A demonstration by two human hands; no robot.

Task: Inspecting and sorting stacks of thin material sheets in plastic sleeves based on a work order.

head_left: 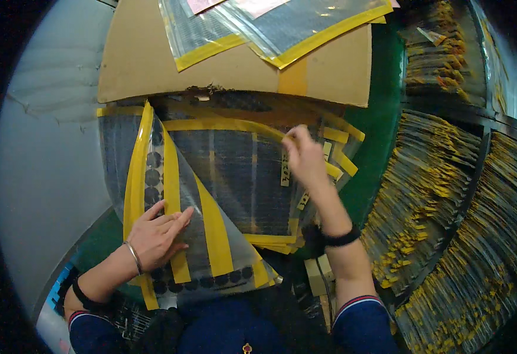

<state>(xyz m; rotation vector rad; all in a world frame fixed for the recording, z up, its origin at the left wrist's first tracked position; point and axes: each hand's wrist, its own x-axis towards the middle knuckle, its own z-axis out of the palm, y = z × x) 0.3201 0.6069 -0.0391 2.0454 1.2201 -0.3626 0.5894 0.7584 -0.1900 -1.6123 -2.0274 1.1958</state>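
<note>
My left hand lies with fingers extended on a folded-over clear plastic sheet, which has yellow tape strips and dark round spots. To its right is a stack of dark, finely patterned sheets in clear plastic with yellow taped borders. At the stack's upper right, my right hand has its fingers pinched together at the yellow border of the top sheet. Small labels with handwritten marks sit beneath the right wrist, along the stack's right side.
A brown cardboard piece lies beyond the stack, carrying more yellow-edged sheets. On the right, metal-framed racks hold tightly packed yellow-edged sheets. A grey wall stands at left. Green surface shows between stack and racks.
</note>
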